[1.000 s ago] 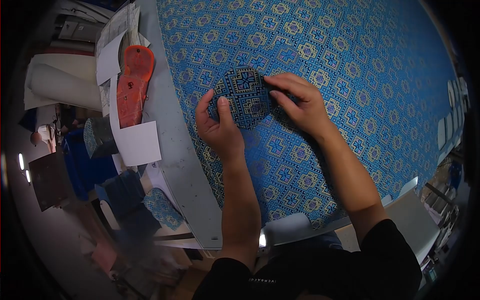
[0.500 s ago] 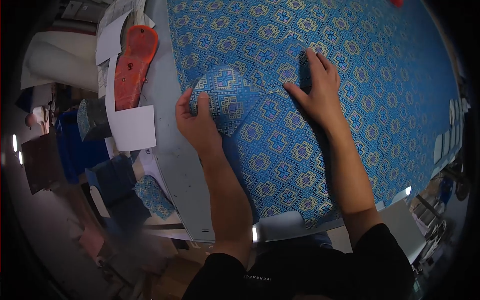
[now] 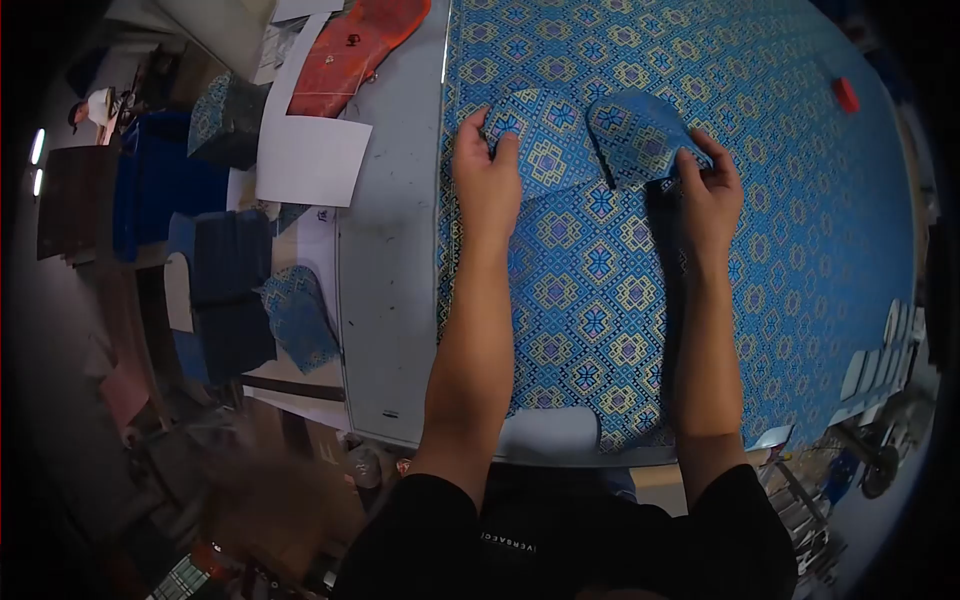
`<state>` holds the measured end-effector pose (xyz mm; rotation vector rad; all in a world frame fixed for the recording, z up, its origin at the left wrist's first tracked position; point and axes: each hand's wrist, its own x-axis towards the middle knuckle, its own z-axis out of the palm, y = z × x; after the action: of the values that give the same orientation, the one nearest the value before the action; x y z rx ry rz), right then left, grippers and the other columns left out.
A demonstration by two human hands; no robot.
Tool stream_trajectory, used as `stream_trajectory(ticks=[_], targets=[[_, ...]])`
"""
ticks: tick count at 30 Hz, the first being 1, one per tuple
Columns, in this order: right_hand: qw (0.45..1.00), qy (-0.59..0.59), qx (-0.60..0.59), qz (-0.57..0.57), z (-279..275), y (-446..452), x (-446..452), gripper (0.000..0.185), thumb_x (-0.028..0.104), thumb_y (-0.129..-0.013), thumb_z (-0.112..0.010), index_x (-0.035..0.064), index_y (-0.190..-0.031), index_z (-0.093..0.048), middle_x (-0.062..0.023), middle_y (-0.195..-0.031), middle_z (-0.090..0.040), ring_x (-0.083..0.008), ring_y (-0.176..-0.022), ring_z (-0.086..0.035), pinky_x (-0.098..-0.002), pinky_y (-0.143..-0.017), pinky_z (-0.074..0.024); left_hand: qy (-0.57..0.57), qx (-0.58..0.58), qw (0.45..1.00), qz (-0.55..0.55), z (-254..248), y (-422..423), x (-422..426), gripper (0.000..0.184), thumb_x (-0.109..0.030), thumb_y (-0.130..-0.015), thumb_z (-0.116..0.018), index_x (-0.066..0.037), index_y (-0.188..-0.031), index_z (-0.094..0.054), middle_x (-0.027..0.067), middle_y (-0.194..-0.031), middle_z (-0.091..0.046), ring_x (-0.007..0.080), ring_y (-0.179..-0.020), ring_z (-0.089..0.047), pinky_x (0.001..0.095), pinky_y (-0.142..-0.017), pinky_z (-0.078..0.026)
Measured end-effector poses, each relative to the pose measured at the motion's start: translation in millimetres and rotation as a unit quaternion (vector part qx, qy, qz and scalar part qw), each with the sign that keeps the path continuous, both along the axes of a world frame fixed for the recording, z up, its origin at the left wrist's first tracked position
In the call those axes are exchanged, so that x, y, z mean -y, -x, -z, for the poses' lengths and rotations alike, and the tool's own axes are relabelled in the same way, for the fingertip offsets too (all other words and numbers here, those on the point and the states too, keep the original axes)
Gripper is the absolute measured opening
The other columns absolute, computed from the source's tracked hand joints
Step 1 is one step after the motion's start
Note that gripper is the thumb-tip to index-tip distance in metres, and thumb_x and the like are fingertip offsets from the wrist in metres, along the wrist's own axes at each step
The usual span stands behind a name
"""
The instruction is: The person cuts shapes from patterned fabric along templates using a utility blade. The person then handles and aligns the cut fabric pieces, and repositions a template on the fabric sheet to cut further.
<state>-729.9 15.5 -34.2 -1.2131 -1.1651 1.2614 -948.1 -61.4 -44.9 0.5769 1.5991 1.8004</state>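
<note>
A large sheet of blue fabric [image 3: 590, 300] with yellow and purple diamond motifs covers the table beneath both hands. My left hand [image 3: 487, 165] is closed on the left edge of a cut fabric piece [image 3: 548, 145] with a rounded top, in the same pattern. To its right, a second cut fabric piece [image 3: 640, 135] is lifted and slightly curled. My right hand [image 3: 712, 190] pinches that one at its right side, and a dark shadow falls below it. Against the matching sheet, the lower outline of the left piece is hard to make out.
On the left lie a red-orange template [image 3: 350, 60] and a white paper sheet [image 3: 315, 160]. Beyond the table edge are a blue bin [image 3: 160, 190], stacked dark blue cloth [image 3: 230, 290] and a patterned offcut [image 3: 302, 315]. A red object [image 3: 846, 95] rests at the right. A person [image 3: 95, 108] is far left.
My right hand, earlier spread over the sheet, now holds up a cut fabric piece. My left hand keeps its own piece. The camera view has shifted, moving the table's left side rightward.
</note>
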Motion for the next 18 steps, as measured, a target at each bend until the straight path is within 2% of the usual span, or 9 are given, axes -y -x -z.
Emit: stream_trajectory(ticks=[5, 6, 7, 9, 10, 11, 13, 14, 18], targets=[[0.984, -0.139, -0.111, 0.029, -21, 23, 18, 0.031, 0.003, -0.097, -0.068, -0.0016, -0.127, -0.064, -0.0074, -0.115, -0.068, -0.012, -0.099, -0.065, -0.0259, -0.089, -0.0527, -0.033, 0.053, 0.998, -0.011, 13, 4, -1, 0.047, 0.001, -0.099, -0.056, 0.005, -0.144, -0.045, 0.0168, -0.13, -0.062, 0.0193, -0.114, -0.061, 0.0315, -0.1, -0.047], [0.983, -0.141, -0.112, 0.029, -22, 34, 31, 0.031, 0.002, -0.097, -0.069, -0.0015, -0.127, -0.064, -0.0069, -0.114, -0.068, -0.012, -0.099, -0.065, -0.0254, -0.09, -0.0521, -0.045, 0.125, 0.991, -0.021, 1, -2, 3, 0.044, -0.007, -0.102, -0.054, 0.004, -0.144, -0.046, 0.0162, -0.133, -0.061, 0.0213, -0.117, -0.06, 0.034, -0.101, -0.047], [0.99, -0.126, -0.065, -0.017, -6, 39, 37, 0.027, 0.003, -0.097, -0.069, -0.0005, -0.123, -0.065, -0.0061, -0.114, -0.066, -0.0117, -0.098, -0.064, -0.0245, -0.086, -0.0513, -0.045, 0.131, 0.99, -0.015, -10, -5, 7, 0.044, -0.007, -0.102, -0.054, 0.004, -0.144, -0.046, 0.0162, -0.133, -0.061, 0.0213, -0.117, -0.06, 0.034, -0.101, -0.047], [0.98, -0.16, 0.102, -0.061, 7, 55, 55, 0.023, 0.004, -0.096, -0.071, 0.0004, -0.118, -0.065, -0.004, -0.113, -0.065, -0.0105, -0.094, -0.064, -0.0247, -0.083, -0.0522, -0.082, 0.317, 0.943, -0.058, -24, -8, 14, 0.044, -0.021, -0.107, -0.049, 0.002, -0.144, -0.048, 0.0146, -0.137, -0.058, 0.0241, -0.12, -0.06, 0.037, -0.104, -0.047], [0.979, -0.162, 0.107, -0.063, 6, 54, 64, 0.023, 0.004, -0.096, -0.071, 0.0004, -0.118, -0.065, -0.004, -0.113, -0.065, -0.0105, -0.094, -0.064, -0.0247, -0.083, -0.0522, -0.145, 0.326, 0.934, -0.018, -19, -4, 21, 0.049, -0.033, -0.109, -0.045, 0.001, -0.145, -0.048, 0.0132, -0.139, -0.057, 0.027, -0.123, -0.059, 0.0389, -0.106, -0.046], [0.972, -0.164, 0.154, -0.074, 3, 56, 72, 0.022, 0.005, -0.095, -0.072, 0.0007, -0.116, -0.065, -0.0031, -0.111, -0.065, -0.0094, -0.092, -0.063, -0.0244, -0.081, -0.0522, -0.151, 0.326, 0.933, -0.022, -27, -3, 28, 0.049, -0.033, -0.109, -0.045, 0.001, -0.145, -0.048, 0.0132, -0.139, -0.057, 0.027, -0.123, -0.059, 0.0389, -0.106, -0.046], [0.971, -0.152, 0.166, -0.086, 3, 63, 92, 0.025, 0.009, -0.091, -0.074, 0.0028, -0.114, -0.066, -0.006, -0.105, -0.064, -0.0133, -0.082, -0.061, -0.0279, -0.075, -0.0526, -0.132, 0.297, 0.945, 0.013, -40, -4, 54, 0.055, -0.038, -0.107, -0.049, 0.003, -0.144, -0.048, 0.0151, -0.136, -0.061, 0.0267, -0.121, -0.062, 0.0389, -0.104, -0.05], [0.971, -0.149, 0.16, -0.096, -3, 65, 102, 0.025, 0.009, -0.091, -0.074, 0.0028, -0.114, -0.066, -0.006, -0.105, -0.064, -0.0133, -0.082, -0.061, -0.0279, -0.075, -0.0526, -0.035, 0.088, 0.995, -0.005, -25, -5, 65, 0.051, -0.033, -0.107, -0.05, 0.003, -0.144, -0.048, 0.0162, -0.137, -0.059, 0.0267, -0.125, -0.058, 0.0398, -0.105, -0.046], [0.978, -0.078, 0.126, -0.15, -7, 76, 160, 0.024, 0.006, -0.096, -0.071, 0.0028, -0.119, -0.065, -0.0012, -0.113, -0.063, -0.007, -0.087, -0.062, -0.0227, -0.077, -0.0512, 0.067, -0.117, 0.99, -0.047, -45, 15, 145, 0.047, -0.021, -0.103, -0.061, 0.003, -0.142, -0.05, 0.0148, -0.129, -0.063, 0.0227, -0.116, -0.062, 0.0363, -0.101, -0.048]])
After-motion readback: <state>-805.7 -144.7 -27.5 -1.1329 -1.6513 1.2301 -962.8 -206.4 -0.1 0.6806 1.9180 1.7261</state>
